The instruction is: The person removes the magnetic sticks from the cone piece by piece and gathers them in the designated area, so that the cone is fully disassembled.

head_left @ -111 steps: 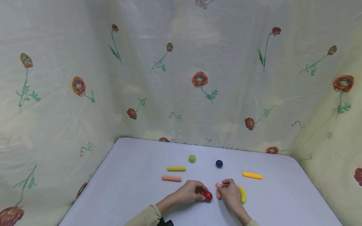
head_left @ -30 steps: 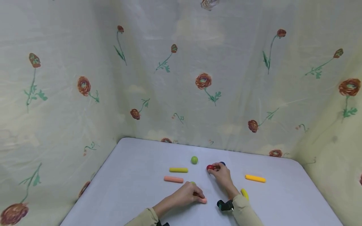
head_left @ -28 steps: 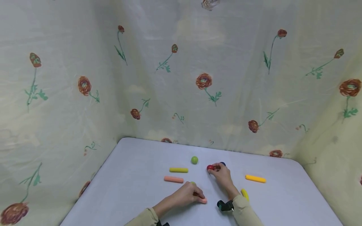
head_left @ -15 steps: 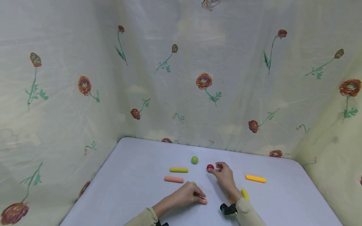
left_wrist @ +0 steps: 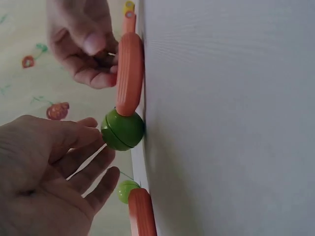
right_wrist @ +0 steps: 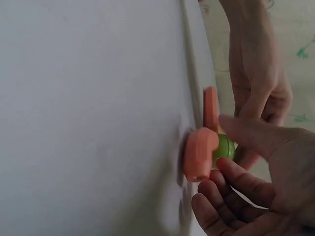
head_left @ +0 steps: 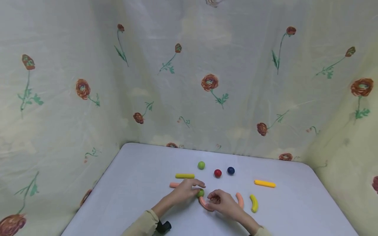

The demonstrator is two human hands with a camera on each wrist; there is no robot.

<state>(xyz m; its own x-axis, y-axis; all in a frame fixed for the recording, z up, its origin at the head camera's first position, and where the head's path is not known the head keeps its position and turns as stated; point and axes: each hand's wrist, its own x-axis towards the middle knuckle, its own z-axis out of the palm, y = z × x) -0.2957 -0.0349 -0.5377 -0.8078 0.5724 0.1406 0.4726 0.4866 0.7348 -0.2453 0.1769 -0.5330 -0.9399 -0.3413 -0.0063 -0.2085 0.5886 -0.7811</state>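
A curved salmon-coloured stick [head_left: 204,204] lies on the table with one end against a green ball [head_left: 200,193]. My left hand [head_left: 183,191] is at this ball, fingers fairly straight, fingertips touching or almost touching it in the left wrist view. Close by the stick's near end is my right hand [head_left: 225,205]; in the left wrist view its thumb stands apart from the curved stick [left_wrist: 130,73], while a fingertip is at its side. The right thumb looks blurred in the right wrist view, where the green ball [right_wrist: 224,147] is partly hidden.
Farther back are a light green ball [head_left: 201,165], a red ball [head_left: 217,173] and a dark blue ball [head_left: 231,170]. Straight sticks, olive yellow [head_left: 184,176], salmon [head_left: 174,185] and orange-yellow [head_left: 264,183], lie around. Curved salmon [head_left: 240,200] and yellow [head_left: 254,203] sticks lie rightward.
My right hand has let go of the red ball near the blue one and come back toward me to the curved stick. My left hand has moved from that stick to the green ball.
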